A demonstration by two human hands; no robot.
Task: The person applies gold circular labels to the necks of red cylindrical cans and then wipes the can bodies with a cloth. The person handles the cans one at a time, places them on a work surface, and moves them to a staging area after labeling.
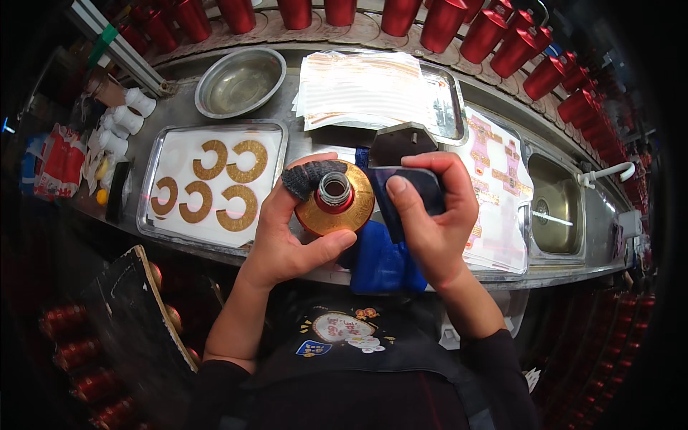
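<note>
Item: red round bottle with gold-labelled shoulder and open metal neck (335, 204), gripped by left hand (287, 229); right hand (430, 215) clasps dark blue pad (412, 193). Likely rigid, smooth, breakable; hold by body.

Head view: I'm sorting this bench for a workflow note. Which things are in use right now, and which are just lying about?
In use:
left hand
right hand
red bottle with gold collar
dark blue pad

Lying about:
tray of gold C-shaped labels
steel bowl
stack of sheets
sink
</note>
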